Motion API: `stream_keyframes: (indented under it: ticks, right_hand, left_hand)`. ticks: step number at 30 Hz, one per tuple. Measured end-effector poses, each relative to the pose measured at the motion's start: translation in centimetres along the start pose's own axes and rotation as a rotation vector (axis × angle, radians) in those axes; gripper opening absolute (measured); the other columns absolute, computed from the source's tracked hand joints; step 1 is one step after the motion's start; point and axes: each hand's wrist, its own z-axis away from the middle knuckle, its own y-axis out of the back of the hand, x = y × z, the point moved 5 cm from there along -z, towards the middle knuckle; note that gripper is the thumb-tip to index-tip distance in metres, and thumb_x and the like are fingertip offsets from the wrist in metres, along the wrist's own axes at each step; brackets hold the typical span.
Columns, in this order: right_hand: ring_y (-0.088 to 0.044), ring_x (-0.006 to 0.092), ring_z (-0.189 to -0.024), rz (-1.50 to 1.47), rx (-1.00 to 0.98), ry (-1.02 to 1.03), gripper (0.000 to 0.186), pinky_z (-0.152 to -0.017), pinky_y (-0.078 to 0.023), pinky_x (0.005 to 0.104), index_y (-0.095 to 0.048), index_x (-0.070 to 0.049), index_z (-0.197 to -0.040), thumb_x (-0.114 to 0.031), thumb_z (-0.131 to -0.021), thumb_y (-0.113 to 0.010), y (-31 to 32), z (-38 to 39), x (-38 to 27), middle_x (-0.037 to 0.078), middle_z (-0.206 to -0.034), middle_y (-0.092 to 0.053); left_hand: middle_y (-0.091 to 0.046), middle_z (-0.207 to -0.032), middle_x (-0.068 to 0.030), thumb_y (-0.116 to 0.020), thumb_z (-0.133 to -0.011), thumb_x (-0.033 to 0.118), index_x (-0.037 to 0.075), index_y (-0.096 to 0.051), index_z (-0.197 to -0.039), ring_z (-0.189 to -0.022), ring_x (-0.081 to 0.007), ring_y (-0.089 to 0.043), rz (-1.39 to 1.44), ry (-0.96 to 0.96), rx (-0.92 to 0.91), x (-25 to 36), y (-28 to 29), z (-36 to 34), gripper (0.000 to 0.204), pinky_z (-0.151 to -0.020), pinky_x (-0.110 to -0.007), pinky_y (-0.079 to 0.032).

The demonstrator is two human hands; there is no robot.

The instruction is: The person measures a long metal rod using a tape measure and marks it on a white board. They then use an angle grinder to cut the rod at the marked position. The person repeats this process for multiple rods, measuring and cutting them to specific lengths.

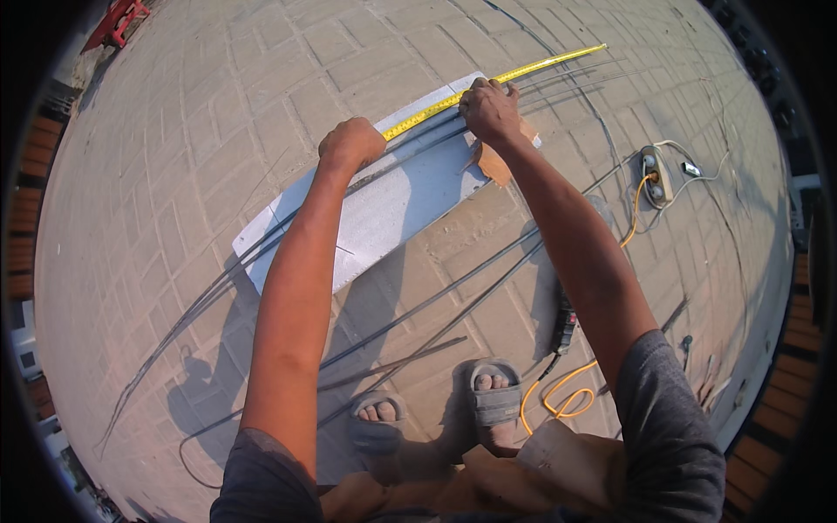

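A yellow tape measure (427, 112) is stretched along the far edge of a pale board (392, 213), running past it to the upper right. My left hand (353, 144) is closed in a fist round the tape's near-left end; whatever case it may have is hidden in the fist. Farther right, my right hand (490, 112) pinches the tape with bent fingers near the board's right end. Thin dark metal rods (405, 155) lie lengthwise on the board, just beneath both hands, and stick out past its two ends.
Torn brown cardboard (494, 166) lies at the board's right end. More rods (445, 301) cross the paving (288, 78) near my sandalled feet (495, 392). To the right are a power strip (656, 177), an orange cable (567, 397) and a dark corded tool (565, 329), partly hidden by my arm.
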Motion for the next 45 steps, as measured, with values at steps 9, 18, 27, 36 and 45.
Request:
stream_keyframes:
  ticks: [9, 18, 27, 36, 45]
  right_hand:
    - [-0.062, 0.0284, -0.106, 0.069, 0.109, 0.045, 0.016, -0.108, -0.032, 0.0640, -0.074, -0.011, -0.083, -0.010, -0.086, -0.059, 2.4, -0.1, 0.6, 0.010, -0.100, -0.066]
    - [-0.063, 0.0335, -0.088, -0.591, -0.426, 0.259, 0.010, -0.078, -0.050, 0.0439, -0.064, -0.001, -0.078, -0.009, -0.083, -0.062, 5.6, 18.2, -4.7, 0.014, -0.088, -0.063]
    - [-0.065, 0.0321, -0.100, -0.573, -0.690, 0.145, 0.040, -0.085, -0.052, 0.0395, -0.064, -0.003, -0.118, -0.019, -0.083, -0.075, 1.4, 24.9, -5.0, 0.018, -0.113, -0.063]
    - [-0.061, 0.0169, -0.094, -1.867, -0.593, -0.431, 0.058, -0.077, -0.048, 0.0293, -0.058, -0.003, -0.137, -0.024, -0.088, -0.080, 4.0, 22.4, -6.0, 0.008, -0.113, -0.068]
    - [-0.062, 0.0139, -0.098, -1.935, -0.771, -0.620, 0.039, -0.078, -0.046, 0.0270, -0.061, -0.005, -0.126, -0.002, -0.087, -0.061, 6.7, 24.7, -7.5, 0.005, -0.106, -0.068]
  left_hand:
    - [-0.069, -0.125, -0.0199, -0.058, -0.089, 0.023, 0.005, -0.073, -0.120, -0.119, -0.0350, -0.066, 0.025, 0.010, 0.006, 1.3, -0.1, 0.4, 0.039, -0.100, -0.043, -0.052]
    - [-0.069, -0.111, -0.0257, -0.057, -0.096, 0.041, 0.001, -0.071, -0.114, -0.108, -0.0370, -0.067, 0.175, -0.095, 0.077, -4.7, 4.1, 2.1, 0.046, -0.093, -0.043, -0.051]
    - [-0.061, -0.074, -0.0128, -0.064, -0.100, 0.036, -0.001, -0.065, -0.096, -0.069, -0.0193, -0.055, 0.293, -0.260, 0.103, -16.1, 4.6, 18.4, 0.038, -0.067, -0.037, -0.047]
    - [-0.066, -0.084, -0.0204, -0.074, -0.091, 0.035, 0.001, -0.066, -0.094, -0.076, -0.0395, -0.064, 0.209, -0.156, -0.224, -25.0, -10.4, 35.7, 0.035, -0.070, -0.044, -0.051]
    - [-0.067, -0.090, -0.0221, -0.077, -0.088, 0.040, 0.001, -0.066, -0.097, -0.086, -0.0424, -0.066, 0.190, -0.143, -0.238, -25.7, -13.9, 37.3, 0.041, -0.075, -0.045, -0.052]
